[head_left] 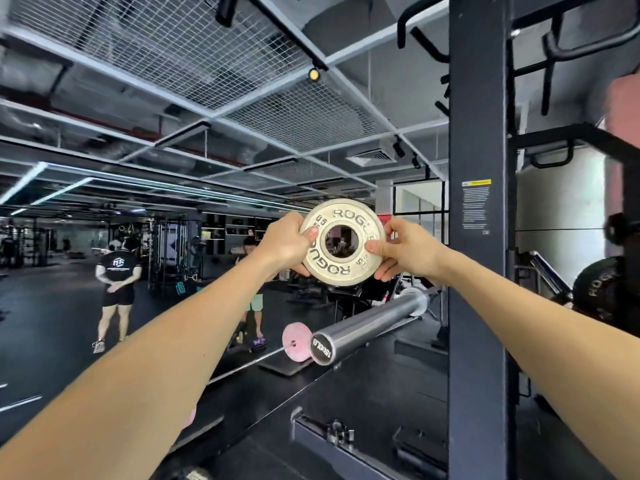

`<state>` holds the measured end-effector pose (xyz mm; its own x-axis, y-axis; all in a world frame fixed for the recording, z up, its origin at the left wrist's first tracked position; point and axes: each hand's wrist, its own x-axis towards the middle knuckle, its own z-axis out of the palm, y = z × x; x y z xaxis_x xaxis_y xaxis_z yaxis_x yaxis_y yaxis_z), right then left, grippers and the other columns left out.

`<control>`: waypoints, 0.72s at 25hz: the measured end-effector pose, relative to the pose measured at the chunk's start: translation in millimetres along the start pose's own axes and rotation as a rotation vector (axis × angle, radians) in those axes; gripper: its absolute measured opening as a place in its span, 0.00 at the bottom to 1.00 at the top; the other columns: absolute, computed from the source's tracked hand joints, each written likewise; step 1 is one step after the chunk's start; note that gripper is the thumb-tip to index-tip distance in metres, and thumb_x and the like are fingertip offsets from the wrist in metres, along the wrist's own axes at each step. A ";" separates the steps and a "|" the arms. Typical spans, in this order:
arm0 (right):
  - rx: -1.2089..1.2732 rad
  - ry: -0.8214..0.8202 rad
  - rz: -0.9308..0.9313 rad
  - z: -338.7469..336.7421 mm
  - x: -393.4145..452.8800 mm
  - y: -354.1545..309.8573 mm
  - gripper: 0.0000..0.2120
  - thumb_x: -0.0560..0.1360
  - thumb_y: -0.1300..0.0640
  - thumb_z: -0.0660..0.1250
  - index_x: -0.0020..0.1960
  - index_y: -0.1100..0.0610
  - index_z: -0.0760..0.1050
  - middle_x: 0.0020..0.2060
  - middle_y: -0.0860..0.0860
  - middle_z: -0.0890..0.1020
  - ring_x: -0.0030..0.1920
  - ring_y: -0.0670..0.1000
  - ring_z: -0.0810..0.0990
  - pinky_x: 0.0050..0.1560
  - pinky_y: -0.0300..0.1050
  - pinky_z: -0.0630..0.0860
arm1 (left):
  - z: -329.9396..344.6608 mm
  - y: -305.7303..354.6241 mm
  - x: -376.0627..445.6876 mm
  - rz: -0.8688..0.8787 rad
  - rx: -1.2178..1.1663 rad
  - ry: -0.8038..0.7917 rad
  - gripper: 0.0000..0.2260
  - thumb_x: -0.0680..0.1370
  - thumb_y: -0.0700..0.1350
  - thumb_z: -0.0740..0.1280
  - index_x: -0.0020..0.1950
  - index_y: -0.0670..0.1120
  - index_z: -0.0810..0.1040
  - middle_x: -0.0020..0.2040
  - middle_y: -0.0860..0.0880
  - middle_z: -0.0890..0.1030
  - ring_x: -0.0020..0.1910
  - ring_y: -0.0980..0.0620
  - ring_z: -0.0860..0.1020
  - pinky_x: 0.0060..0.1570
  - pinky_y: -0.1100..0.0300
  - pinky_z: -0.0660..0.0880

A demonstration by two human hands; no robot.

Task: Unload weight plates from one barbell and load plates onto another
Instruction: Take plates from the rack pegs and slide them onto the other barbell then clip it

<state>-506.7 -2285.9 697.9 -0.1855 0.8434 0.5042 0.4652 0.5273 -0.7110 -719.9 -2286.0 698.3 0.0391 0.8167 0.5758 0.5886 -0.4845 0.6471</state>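
Observation:
I hold a small white Rogue weight plate [334, 268] upright at arm's length, its centre hole facing me. My left hand [285, 242] grips its left edge and my right hand [407, 249] grips its right edge. Below and slightly right of the plate, the bare chrome sleeve of a barbell [370, 323] points toward me, its end cap at the lower left. The plate is above the sleeve and apart from it. A pink plate [294, 342] shows just behind the sleeve's end. At the far right a large black plate [597, 289] sits on the rack side.
A black rack upright [479, 237] stands right of the sleeve. A rack base with hardware [337, 436] lies below. Two people [117, 271] stand on the dark floor at the left. More racks and machines fill the background.

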 end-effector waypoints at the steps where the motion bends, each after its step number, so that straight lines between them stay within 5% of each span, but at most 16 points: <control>1: -0.002 0.004 0.000 4.1 10.1 6.0 0.09 0.78 0.61 0.65 0.53 0.61 0.65 0.43 0.68 0.82 0.31 0.57 0.82 0.32 0.48 0.82 | 2.5 -9.2 12.1 0.009 -0.010 -0.005 0.07 0.83 0.46 0.59 0.52 0.43 0.69 0.46 0.42 0.80 0.30 0.51 0.81 0.19 0.67 0.71; 6: -0.057 0.047 0.003 13.5 67.7 34.3 0.14 0.78 0.60 0.66 0.59 0.66 0.66 0.44 0.71 0.81 0.30 0.55 0.82 0.33 0.47 0.83 | 17.6 -47.9 74.0 0.052 -0.033 -0.025 0.06 0.83 0.47 0.59 0.51 0.44 0.69 0.51 0.40 0.81 0.37 0.48 0.84 0.31 0.56 0.82; 18: -0.113 0.160 0.102 23.3 92.1 40.4 0.16 0.78 0.60 0.66 0.60 0.67 0.66 0.39 0.65 0.81 0.29 0.54 0.82 0.33 0.47 0.83 | 29.5 -73.4 127.3 0.117 -0.136 -0.145 0.07 0.83 0.46 0.59 0.49 0.45 0.69 0.47 0.43 0.80 0.33 0.52 0.82 0.27 0.62 0.79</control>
<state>-525.1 -2184.6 704.2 0.0036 0.8601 0.5100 0.5705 0.4171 -0.7075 -734.3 -2137.2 709.4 0.2215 0.7844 0.5794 0.4591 -0.6080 0.6477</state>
